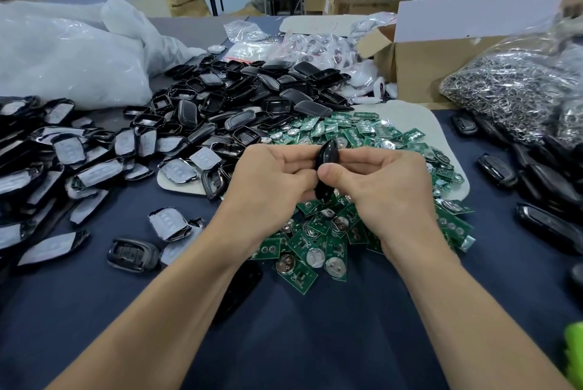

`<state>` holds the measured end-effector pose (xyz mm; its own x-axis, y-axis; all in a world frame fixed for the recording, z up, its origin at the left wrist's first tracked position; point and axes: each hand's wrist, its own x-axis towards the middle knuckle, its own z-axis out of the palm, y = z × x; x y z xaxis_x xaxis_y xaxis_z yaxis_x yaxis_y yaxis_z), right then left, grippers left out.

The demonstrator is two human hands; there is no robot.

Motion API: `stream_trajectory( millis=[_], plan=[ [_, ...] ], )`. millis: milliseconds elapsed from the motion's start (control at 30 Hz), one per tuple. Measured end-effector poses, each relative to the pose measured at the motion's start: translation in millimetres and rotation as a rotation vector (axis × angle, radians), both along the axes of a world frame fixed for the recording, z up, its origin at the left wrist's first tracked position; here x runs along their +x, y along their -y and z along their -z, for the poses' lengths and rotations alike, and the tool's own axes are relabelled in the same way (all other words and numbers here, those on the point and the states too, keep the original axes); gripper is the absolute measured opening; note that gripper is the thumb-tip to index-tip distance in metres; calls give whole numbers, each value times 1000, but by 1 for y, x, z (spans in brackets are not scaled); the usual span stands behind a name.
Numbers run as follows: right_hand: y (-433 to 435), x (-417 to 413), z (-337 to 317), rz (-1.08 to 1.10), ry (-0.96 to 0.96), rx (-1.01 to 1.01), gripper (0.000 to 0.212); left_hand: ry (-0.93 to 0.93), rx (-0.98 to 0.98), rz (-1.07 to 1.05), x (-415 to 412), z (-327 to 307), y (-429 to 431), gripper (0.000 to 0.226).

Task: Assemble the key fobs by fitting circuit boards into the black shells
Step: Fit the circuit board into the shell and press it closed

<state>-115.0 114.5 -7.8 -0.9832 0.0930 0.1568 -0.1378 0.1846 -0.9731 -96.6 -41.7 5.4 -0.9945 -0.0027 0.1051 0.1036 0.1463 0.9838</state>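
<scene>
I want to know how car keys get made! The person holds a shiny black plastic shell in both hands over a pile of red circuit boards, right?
Not quite: the pile of small flat circuit boards is green, not red. The head view shows the left hand and the right hand both holding the shiny black plastic shell over it.

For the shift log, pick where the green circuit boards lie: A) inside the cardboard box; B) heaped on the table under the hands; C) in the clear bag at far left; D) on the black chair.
B: the green circuit boards lie in a heap beneath the left hand and right hand, which grip a black shell.
</scene>
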Motion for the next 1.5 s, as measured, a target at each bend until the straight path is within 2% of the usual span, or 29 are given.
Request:
stream_trajectory(
  millis=[267,433,533,600,667,800,1033,1333,1500],
  plan=[
    [7,4,-1,86,-88,148,23,-9,50,-60,-4,14,-8,46],
    [12,11,-2,130,-207,250,18,-13,91,-46,-3,13,-12,68],
    [11,12,-9,98,-262,311,32,7,159,35,-5,10,-7,62],
    [5,10,-11,38,-245,287,40,32,210,124,-6,6,0,57],
    [-1,6,-8,-12,-224,291,37,64,224,177,-6,4,6,50],
    [-3,5,-5,-60,-200,298,38,104,262,204,-9,5,15,46],
    [-1,7,-12,-106,-242,156,44,104,451,251,-11,2,28,38],
    [3,18,-18,-33,-386,236,41,121,535,366,-13,0,35,43],
    [1,16,-16,-119,-290,141,38,109,494,361,-15,0,39,55]
  ],
)
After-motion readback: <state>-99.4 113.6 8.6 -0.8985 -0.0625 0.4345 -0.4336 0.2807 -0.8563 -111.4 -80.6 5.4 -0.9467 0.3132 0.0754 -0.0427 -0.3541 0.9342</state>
